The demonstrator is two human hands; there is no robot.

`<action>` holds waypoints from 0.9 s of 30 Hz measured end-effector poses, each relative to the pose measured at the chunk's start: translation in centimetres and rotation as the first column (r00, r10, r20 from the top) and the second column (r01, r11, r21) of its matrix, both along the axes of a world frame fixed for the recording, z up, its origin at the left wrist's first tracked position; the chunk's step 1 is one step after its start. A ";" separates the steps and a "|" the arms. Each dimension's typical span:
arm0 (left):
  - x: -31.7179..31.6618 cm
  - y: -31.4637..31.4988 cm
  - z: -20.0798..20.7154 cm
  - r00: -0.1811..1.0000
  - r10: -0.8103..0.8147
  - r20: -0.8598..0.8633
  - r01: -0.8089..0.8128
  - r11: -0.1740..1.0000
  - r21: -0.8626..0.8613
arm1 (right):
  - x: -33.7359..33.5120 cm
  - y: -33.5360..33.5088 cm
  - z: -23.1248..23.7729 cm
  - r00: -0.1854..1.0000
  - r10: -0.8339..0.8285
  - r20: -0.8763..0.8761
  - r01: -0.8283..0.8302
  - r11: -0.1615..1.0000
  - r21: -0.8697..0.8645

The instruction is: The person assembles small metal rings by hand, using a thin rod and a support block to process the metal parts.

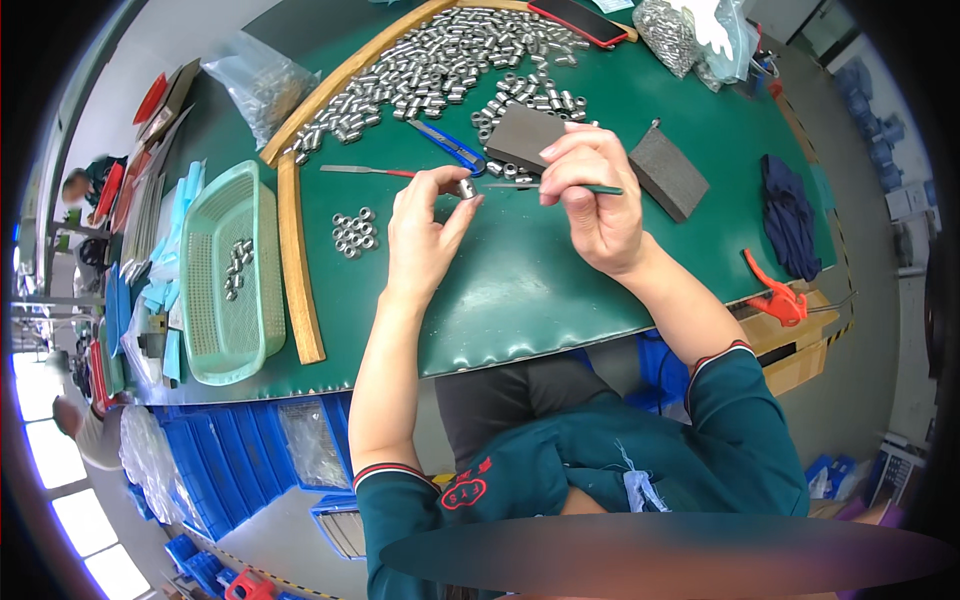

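Observation:
Between thumb and fingers, my left hand (420,230) pinches a small shiny metal sleeve (467,188). My right hand (605,205) is closed around the green handle of a slim file (515,186), whose thin grey end points at the sleeve. Just beyond my hands lie a blue utility knife (450,147), a red-handled file (365,171) and a dark grey block (525,136). A second grey block (670,172) rests right of my right hand. Left of my left hand, several sleeves (354,232) stand grouped together.
A large heap of metal sleeves (430,70) spreads at the back, bordered by a wooden strip (300,270). At left stands a green basket (195,300) with some sleeves inside. A phone (580,22), a red air gun (780,300) and dark cloth (788,215) occupy the green table.

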State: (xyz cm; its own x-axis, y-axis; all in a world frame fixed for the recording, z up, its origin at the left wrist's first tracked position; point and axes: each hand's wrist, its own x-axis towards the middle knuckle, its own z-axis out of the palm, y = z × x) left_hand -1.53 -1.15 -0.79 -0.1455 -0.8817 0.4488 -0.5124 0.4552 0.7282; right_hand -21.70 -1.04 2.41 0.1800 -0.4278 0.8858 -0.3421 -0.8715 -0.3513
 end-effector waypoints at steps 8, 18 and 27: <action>-0.2 0.3 0.4 0.998 -0.017 0.056 0.022 0.996 -0.085 | 0.4 0.2 0.0 1.000 0.009 -0.023 -0.009 1.000 -0.014; -0.7 0.5 0.9 0.982 -0.006 0.189 0.058 0.961 -0.271 | 0.6 0.5 -0.1 0.991 0.025 -0.131 -0.038 0.995 -0.097; 0.3 -0.1 -0.2 0.993 -0.039 -0.110 0.039 0.999 -0.002 | -0.4 0.6 0.0 0.997 0.067 0.049 -0.055 0.977 -0.205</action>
